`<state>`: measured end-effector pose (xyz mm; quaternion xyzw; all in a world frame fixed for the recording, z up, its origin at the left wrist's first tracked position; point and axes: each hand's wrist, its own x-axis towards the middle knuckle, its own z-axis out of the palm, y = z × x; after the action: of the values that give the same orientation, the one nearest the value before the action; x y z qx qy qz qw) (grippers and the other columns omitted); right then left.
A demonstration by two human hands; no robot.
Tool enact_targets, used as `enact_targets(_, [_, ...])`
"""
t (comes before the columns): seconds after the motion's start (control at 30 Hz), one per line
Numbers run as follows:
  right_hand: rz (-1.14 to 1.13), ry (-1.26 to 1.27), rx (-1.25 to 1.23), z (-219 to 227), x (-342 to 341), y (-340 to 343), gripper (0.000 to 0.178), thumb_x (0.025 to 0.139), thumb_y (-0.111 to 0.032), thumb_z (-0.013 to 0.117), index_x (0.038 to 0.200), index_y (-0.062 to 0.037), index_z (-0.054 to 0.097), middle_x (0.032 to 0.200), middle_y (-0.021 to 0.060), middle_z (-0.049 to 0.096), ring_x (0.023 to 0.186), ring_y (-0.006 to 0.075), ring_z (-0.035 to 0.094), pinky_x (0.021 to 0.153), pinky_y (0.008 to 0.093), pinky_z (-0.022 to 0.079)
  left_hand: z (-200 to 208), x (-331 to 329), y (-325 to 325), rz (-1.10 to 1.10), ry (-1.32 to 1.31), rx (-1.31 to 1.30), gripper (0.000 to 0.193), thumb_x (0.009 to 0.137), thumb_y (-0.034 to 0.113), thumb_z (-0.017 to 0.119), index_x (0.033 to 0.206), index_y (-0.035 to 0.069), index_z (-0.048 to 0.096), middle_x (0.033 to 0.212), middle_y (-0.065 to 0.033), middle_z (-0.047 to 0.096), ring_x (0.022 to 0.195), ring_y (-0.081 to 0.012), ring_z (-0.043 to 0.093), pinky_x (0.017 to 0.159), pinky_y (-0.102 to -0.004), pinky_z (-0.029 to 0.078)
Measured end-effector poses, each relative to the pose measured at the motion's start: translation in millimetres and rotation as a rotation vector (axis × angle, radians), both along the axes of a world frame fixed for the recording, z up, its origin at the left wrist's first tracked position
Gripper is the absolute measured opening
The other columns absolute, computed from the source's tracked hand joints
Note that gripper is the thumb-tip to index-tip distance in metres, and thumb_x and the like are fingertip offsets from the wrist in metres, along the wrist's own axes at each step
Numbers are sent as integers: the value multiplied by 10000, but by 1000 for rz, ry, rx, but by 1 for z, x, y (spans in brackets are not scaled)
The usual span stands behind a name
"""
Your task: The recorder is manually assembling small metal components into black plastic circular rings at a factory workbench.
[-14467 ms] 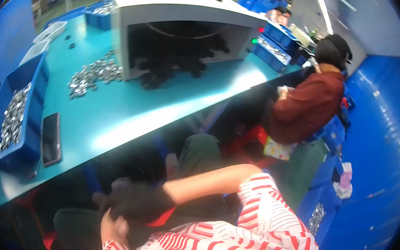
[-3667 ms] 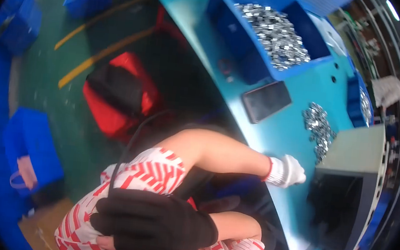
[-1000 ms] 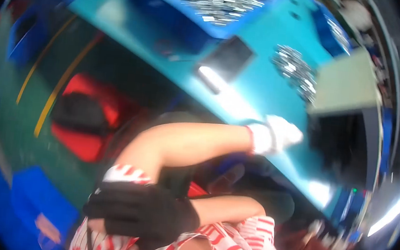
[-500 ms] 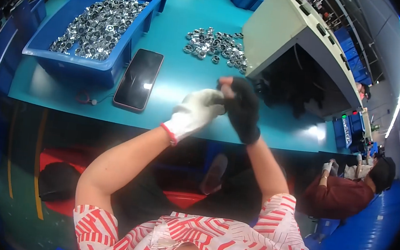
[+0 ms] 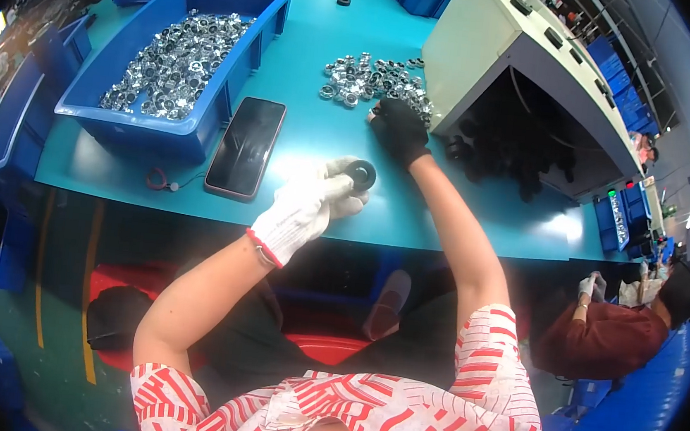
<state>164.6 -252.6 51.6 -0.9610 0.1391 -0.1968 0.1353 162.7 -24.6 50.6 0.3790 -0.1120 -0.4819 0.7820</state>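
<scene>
My left hand (image 5: pixel 313 198), in a white knit glove, holds a black ring (image 5: pixel 360 175) upright between thumb and fingers above the near part of the table. My right hand (image 5: pixel 401 129) wears a black glove that leaves the fingertips bare. It is at the near edge of a loose pile of shiny metal rings (image 5: pixel 353 83), its fingers curled downward. Whatever is under those fingers is hidden by the hand.
A blue bin (image 5: pixel 134 120) full of similar metal rings stands at left, beside a dark phone (image 5: pixel 245 146). At right a cream open-fronted box (image 5: pixel 470 53) holds black pieces (image 5: pixel 524 162). Two black rings (image 5: pixel 343 2) lie farther back. Another person (image 5: pixel 607 336) sits at right.
My hands, together before, are now apart. The right one has moved away to the pile of metal rings. The left one has turned and drawn slightly nearer, bringing the black ring into view.
</scene>
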Motion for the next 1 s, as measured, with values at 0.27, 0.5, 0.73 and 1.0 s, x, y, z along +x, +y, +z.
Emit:
enact_targets(0.27, [278,-129,614,18,-91,37,325,807,-90,670,1120,-52,592,989,46,633,884,118,574,790,280,463,4,-11,9,-107,-39,53,396,865,117,620,1231,24,505,1053,-71,607,848,-168,631,740,-259,553])
enact_targets(0.5, [301,-152,828,33,-137,62,305,823,-26,651,1120,-25,580,980,20,612,902,83,557,805,239,451,13,-16,5,-175,-76,7,313,866,171,634,1158,65,589,1040,-27,642,816,-100,606,714,-218,503])
enact_targets(0.73, [305,-171,907,33,-150,59,339,826,-37,660,1152,-43,570,1031,55,631,913,111,594,781,245,480,8,-24,-5,-174,-90,-14,439,859,190,648,1243,30,508,1071,-60,591,898,-155,607,765,-249,534])
enact_targets(1.0, [325,-231,845,28,-157,69,307,820,-4,636,1122,-16,584,1012,46,611,885,110,572,796,254,461,4,-27,-14,-141,13,-2,384,854,113,634,1204,4,520,1089,-113,583,941,-200,616,776,-293,560])
